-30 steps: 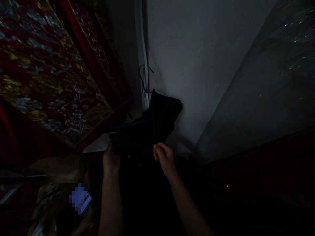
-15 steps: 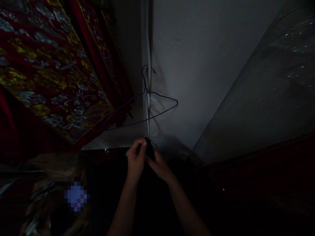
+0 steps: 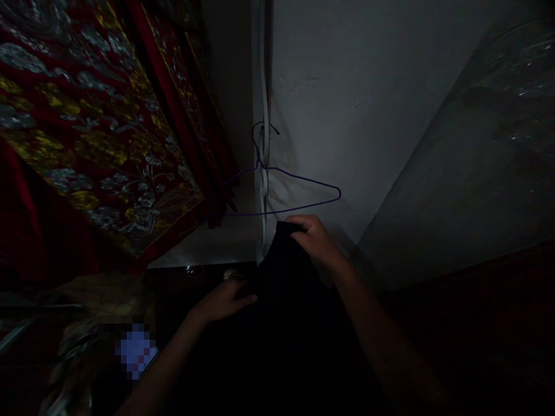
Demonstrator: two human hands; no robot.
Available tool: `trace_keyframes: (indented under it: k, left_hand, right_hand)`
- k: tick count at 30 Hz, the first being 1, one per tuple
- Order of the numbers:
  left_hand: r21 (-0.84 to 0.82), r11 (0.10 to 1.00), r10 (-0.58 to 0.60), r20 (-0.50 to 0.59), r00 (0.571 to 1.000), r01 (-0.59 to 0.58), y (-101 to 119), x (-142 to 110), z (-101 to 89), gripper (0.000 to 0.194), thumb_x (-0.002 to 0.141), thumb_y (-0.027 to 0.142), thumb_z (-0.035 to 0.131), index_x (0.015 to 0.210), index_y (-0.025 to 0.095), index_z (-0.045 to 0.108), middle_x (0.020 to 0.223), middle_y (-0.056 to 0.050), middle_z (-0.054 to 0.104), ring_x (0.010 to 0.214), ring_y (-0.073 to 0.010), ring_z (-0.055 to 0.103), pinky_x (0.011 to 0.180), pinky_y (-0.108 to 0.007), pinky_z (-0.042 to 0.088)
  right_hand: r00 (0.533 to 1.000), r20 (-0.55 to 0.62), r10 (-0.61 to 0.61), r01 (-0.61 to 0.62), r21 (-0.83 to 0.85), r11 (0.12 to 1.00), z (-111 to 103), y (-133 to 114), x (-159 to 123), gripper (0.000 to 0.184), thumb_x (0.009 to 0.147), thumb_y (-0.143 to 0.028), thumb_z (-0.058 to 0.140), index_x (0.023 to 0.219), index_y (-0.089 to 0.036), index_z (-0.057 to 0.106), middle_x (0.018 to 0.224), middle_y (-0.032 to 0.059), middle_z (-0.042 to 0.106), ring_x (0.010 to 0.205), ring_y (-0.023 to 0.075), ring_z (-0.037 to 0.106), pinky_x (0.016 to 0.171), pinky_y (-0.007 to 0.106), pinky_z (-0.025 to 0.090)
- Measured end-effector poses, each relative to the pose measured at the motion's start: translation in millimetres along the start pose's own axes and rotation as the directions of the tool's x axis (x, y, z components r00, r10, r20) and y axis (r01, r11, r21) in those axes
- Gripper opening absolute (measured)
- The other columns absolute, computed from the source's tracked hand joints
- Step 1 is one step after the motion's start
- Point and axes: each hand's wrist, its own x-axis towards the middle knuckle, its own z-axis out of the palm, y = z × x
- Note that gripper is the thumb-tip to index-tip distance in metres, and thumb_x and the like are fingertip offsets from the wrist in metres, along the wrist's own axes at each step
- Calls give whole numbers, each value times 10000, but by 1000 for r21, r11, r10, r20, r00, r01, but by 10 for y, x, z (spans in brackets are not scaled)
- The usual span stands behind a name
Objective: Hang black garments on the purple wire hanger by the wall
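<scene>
A black garment [image 3: 281,289], its exact kind lost in the dark, is stretched up in front of me. My right hand [image 3: 314,234] pinches its top edge, just below a thin purple wire hanger [image 3: 303,207]. Lower and to the left, my left hand [image 3: 225,299] grips the garment's side, thumb on the near face and the other fingers partly hidden. The bare hanger is hooked on a pale cable or strip [image 3: 263,86] along the wall, apart from the garment.
A red cloth embroidered in gold and silver [image 3: 99,144] hangs at the upper left, overlapping the hanger's left end. A grey wall [image 3: 347,75] is behind, with a shiny translucent sheet [image 3: 477,144] on the right. At the lower left, a blurred bright screen [image 3: 136,349] glows.
My hands have moved apart from close together: the right went up and right with the garment's edge, the left down and left. The garment is raised and spread. The hanger has turned slightly.
</scene>
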Motion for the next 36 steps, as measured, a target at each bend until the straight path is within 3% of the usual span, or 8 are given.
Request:
trace_keyframes:
  k: [4, 9, 16, 20, 24, 27, 31, 36]
  left_hand:
    - [164, 979, -106, -92, 990, 120, -77, -139, -491, 497, 925, 590, 544, 1164, 194, 727, 1188, -111, 752, 1051, -306, 707, 934, -390, 517]
    - [227, 945, -194, -200, 960, 238, -99, -249, -970, 477, 892, 614, 540, 1010, 204, 753, 1035, -102, 777, 943, -300, 722, 836, -380, 530]
    - [139, 982, -45, -485, 873, 128, 206, -143, -1381, 478, 793, 671, 634, 847, 200, 699, 870, -42, 712, 815, -235, 653, 742, -324, 513]
    - [211, 972, 210, -600, 772, -101, 589, 73, -1507, 310, 852, 510, 647, 910, 206, 645, 909, -38, 686, 884, -220, 643, 836, -331, 513]
    - [351, 907, 406, -581, 705, -233, 913, 266, -1563, 419, 895, 341, 583, 1289, 200, 567, 1131, -78, 711, 1110, -241, 650, 1042, -407, 474]
    - [430, 887, 402, -536, 742, -170, 995, 302, -1622, 399, 926, 291, 499, 1296, 194, 615, 1152, -82, 731, 1095, -251, 666, 1051, -426, 479]
    - [520, 847, 426, -536, 729, -112, 1001, 290, -1710, 331, 941, 272, 476, 1198, 196, 670, 1177, -84, 716, 1084, -254, 657, 1031, -404, 488]
    - [615, 779, 511, -507, 694, -124, 960, 347, -1801, 278, 952, 289, 477, 1129, 185, 665, 1178, -108, 633, 1140, -257, 597, 1048, -406, 463]
  right_hand:
    - [968, -243, -59, 49, -46, 998, 60, 195, 315, 367, 710, -239, 564, 1042, -200, 715, 1033, 53, 741, 991, 221, 663, 899, 331, 499]
    - [971, -194, 142, -183, -211, 960, -47, 369, 381, 293, 795, -424, 567, 603, -203, 571, 561, -12, 547, 566, 167, 535, 536, 268, 382]
    - [961, -273, 44, -149, -376, 914, -332, 38, 318, 394, 773, -389, 598, 482, -218, 394, 502, -32, 376, 484, 98, 376, 478, 263, 225]
    - [983, -117, 144, -166, -211, 963, -183, 49, 218, 357, 806, -417, 584, 545, -213, 451, 520, -30, 442, 494, 110, 416, 467, 251, 277]
    - [999, -20, 30, -32, -117, 993, -135, 124, 71, 201, 826, -352, 573, 743, -187, 652, 712, 19, 656, 680, 175, 603, 655, 297, 483]
    - [952, -289, -101, 71, -111, 991, -314, 178, 34, 269, 813, -262, 570, 1017, -189, 728, 978, 67, 743, 935, 221, 682, 900, 368, 520]
    - [819, -572, -41, 36, -21, 999, -724, 326, 198, 674, 787, -267, 663, 1444, -192, 537, 931, 64, 759, 782, 220, 707, 760, 382, 572]
    - [908, -361, 214, -196, 86, 977, -1181, 319, 448, 367, 668, -303, 826, 976, -113, 767, 758, 66, 757, 648, 187, 700, 636, 310, 567]
